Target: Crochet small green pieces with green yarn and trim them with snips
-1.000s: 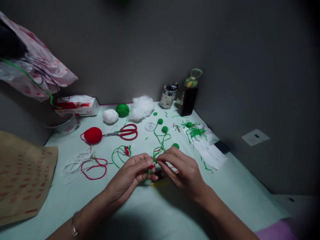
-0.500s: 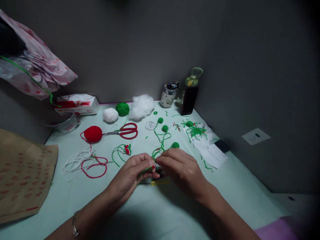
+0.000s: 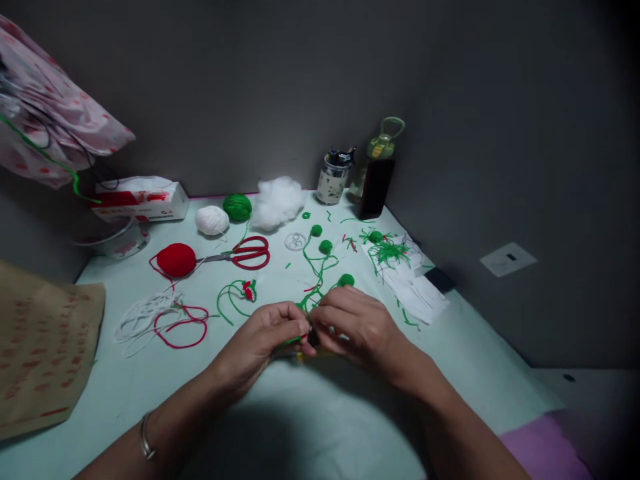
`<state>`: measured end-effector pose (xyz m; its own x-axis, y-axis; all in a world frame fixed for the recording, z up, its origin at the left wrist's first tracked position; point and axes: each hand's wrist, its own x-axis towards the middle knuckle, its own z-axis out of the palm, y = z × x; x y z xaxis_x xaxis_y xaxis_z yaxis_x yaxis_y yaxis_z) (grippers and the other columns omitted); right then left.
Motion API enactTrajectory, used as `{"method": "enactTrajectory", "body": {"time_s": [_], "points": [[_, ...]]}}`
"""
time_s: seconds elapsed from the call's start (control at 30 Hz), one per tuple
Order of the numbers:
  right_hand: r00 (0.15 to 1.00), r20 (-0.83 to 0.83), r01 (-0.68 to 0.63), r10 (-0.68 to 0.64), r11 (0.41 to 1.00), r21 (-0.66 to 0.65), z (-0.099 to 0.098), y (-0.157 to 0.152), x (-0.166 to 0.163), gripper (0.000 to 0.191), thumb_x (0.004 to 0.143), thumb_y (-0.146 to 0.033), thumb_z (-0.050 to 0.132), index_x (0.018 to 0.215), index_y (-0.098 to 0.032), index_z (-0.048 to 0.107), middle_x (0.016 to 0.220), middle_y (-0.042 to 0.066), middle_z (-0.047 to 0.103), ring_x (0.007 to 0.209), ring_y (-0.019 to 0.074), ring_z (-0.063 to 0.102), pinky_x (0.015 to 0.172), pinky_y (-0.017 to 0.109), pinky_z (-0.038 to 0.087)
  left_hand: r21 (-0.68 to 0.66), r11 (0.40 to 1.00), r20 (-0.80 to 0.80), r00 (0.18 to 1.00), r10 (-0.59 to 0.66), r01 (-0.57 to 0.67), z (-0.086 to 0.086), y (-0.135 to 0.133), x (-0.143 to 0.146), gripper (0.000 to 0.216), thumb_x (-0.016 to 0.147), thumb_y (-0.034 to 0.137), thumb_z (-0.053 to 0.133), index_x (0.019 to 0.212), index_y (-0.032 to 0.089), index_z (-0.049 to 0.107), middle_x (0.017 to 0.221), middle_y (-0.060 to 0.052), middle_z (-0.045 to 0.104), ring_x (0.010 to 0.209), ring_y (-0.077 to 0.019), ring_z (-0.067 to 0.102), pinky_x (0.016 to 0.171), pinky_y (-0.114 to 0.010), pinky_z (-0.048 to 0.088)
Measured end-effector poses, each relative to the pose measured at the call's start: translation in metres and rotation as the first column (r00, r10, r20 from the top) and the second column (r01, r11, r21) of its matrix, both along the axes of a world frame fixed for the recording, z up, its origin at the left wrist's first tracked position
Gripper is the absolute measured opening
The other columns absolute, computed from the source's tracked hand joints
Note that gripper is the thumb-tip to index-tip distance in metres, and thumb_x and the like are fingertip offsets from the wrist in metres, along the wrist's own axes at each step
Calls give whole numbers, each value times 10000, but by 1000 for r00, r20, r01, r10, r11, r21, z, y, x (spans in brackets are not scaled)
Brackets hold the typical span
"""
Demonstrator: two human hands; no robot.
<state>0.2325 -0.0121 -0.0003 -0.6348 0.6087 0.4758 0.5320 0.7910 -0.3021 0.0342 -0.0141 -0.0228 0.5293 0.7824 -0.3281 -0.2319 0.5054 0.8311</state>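
Observation:
My left hand is closed in a pinch around a small green and red crochet piece, mostly covered by the fingers. Right beside it, my right hand has its thumb and fingers drawn together at the same piece; what lies between them is hidden. Green yarn strands run up from between the hands toward small green crochet balls. Another red, white and green crochet piece with loose green tails lies beyond my left hand. Something yellow shows partly beneath the hands.
Red-handled scissors lie beside a red yarn ball. Behind are white yarn, green yarn and white stuffing. A pen cup and dark phone stand at the back; green scraps lie right.
The view has shifted, so the table things sit slightly higher and farther left. My right fingers have curled in more, and the red and white on the held piece shows less.

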Motion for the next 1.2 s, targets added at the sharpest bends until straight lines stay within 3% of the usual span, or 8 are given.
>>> {"method": "enactTrajectory", "body": {"time_s": [0.17, 0.23, 0.33, 0.53, 0.73, 1.0, 1.13, 1.2], "points": [[994, -79, -88, 72, 972, -216, 10, 3, 13, 168, 993, -216, 558, 884, -161, 674, 783, 23, 611, 717, 124, 549, 638, 254, 433, -10, 951, 28, 950, -310, 310, 2, 1, -4, 171, 745, 272, 783, 763, 151, 664, 706, 19, 637, 623, -140, 672, 658, -255, 457], [988, -134, -108, 71, 948, -298, 12, 4, 15, 141, 983, -216, 585, 890, -163, 679, 799, 19, 621, 721, 115, 567, 629, 243, 445, -25, 935, 49, 935, -351, 353, 2, 1, -3, 171, 735, 275, 789, 779, 147, 684, 761, 16, 623, 632, -142, 677, 659, -262, 472], [967, -252, -138, 45, 921, -363, 12, 5, 15, 119, 979, -184, 592, 911, -157, 686, 832, 27, 650, 753, 109, 595, 659, 241, 478, -31, 963, 64, 962, -265, 268, 3, 0, -2, 177, 742, 288, 784, 805, 138, 716, 816, -4, 627, 642, -129, 658, 671, -261, 486], [943, -330, -148, 33, 932, -330, 16, 0, 12, 60, 951, -164, 630, 932, -161, 687, 828, 30, 655, 764, 122, 596, 664, 265, 491, -82, 992, 91, 992, -87, 95, 5, 2, -3, 145, 802, 268, 764, 784, 135, 710, 719, -5, 638, 650, -118, 644, 673, -220, 498], [974, -225, -66, 19, 977, -203, 9, -2, 7, 91, 961, -163, 609, 985, -130, 690, 841, 54, 643, 757, 133, 584, 652, 264, 487, -150, 988, 109, 993, 47, -30, 4, -1, -1, 159, 797, 234, 793, 747, 132, 682, 758, 0, 651, 667, -101, 656, 700, -199, 536], [998, -68, 13, -12, 1000, 27, 5, -3, 3, 146, 1006, -167, 530, 1003, -139, 674, 813, 55, 667, 743, 148, 576, 660, 281, 469, -171, 979, 139, 981, 138, -113, 4, -6, 6, 192, 790, 256, 806, 721, 137, 671, 742, 6, 629, 700, -105, 630, 720, -208, 544], [997, 30, 71, -73, 995, 77, 2, -5, -1, 214, 997, -143, 502, 850, -156, 657, 714, 24, 583, 669, 145, 483, 637, 298, 406, -139, 980, 99, 982, 159, -145, 4, -5, 6, 207, 782, 277, 804, 714, 144, 660, 722, 11, 626, 690, -117, 633, 731, -235, 527], [995, 67, 70, -77, 993, 96, 1, -5, -3, 266, 993, -137, 487, 763, -168, 618, 688, 13, 540, 651, 145, 444, 628, 308, 368, -49, 990, 39, 990, 132, -130, 2, -4, 5, 201, 804, 293, 777, 729, 149, 659, 709, 5, 641, 678, -129, 636, 715, -250, 501]]}}
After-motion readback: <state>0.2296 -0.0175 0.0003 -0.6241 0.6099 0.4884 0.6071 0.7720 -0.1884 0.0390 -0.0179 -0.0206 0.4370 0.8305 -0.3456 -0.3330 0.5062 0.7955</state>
